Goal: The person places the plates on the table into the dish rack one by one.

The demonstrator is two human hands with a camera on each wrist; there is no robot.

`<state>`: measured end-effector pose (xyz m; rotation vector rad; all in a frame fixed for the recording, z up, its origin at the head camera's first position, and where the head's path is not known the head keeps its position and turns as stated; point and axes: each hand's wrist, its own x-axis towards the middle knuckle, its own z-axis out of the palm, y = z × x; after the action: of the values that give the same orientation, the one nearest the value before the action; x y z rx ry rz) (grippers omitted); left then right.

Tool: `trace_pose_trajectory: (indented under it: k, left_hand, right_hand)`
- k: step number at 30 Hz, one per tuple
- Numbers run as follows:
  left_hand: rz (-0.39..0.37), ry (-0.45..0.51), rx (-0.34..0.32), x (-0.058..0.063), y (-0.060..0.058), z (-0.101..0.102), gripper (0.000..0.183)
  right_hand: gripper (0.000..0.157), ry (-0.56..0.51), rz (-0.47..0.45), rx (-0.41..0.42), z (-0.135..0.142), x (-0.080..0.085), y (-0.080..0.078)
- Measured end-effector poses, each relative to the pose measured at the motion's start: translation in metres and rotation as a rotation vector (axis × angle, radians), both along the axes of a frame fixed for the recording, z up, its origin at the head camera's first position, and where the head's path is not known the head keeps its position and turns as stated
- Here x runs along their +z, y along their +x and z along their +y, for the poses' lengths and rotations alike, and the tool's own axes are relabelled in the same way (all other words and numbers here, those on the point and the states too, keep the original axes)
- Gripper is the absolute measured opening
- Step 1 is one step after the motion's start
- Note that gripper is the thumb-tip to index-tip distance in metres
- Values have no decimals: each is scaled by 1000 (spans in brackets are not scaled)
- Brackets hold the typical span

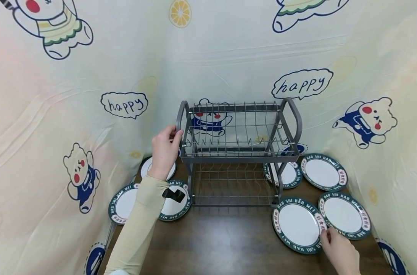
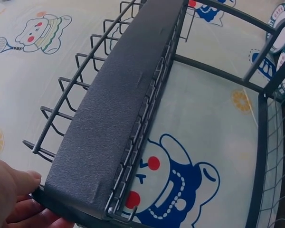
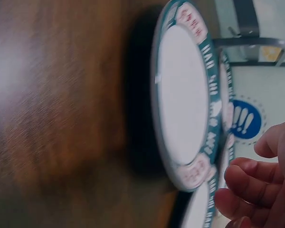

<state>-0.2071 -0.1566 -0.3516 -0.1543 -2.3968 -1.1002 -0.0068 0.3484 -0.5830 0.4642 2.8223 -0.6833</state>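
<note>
A dark grey two-tier dish rack point(image 1: 240, 159) stands near the back of the table. My left hand point(image 1: 163, 152) grips its left side by the upper tier. Seen from the left wrist, the thumb point(image 2: 26, 180) lies on top at the frame's corner, with fingers underneath. On the right is a white plate point(image 1: 295, 225) with a green lettered rim. My right hand point(image 1: 342, 250) is at that plate's right rim. From the right wrist, its fingers point(image 3: 256, 175) are loosely bent beside the plate, with nothing between them and the thumb.
Behind and beside that plate lie more green-rimmed plates, including a right one point(image 1: 345, 214) and a back one point(image 1: 324, 172). Several others lie left of the rack, including a plate point(image 1: 175, 202) partly behind my sleeve. A printed cloth point(image 1: 229, 68) surrounds the brown table point(image 1: 222, 240).
</note>
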Motion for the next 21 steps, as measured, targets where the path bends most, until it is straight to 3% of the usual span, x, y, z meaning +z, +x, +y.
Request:
trace_pose_trajectory:
  k: [9,21]
  left_hand:
    - [31,-2,4,-7,-1,1,23]
    - [36,7,2,-10,-1,1,25]
  right_hand:
    - [40,-28,-122,-61,16,-27,5]
    - [39,-81,-198,-79,25,-45,7]
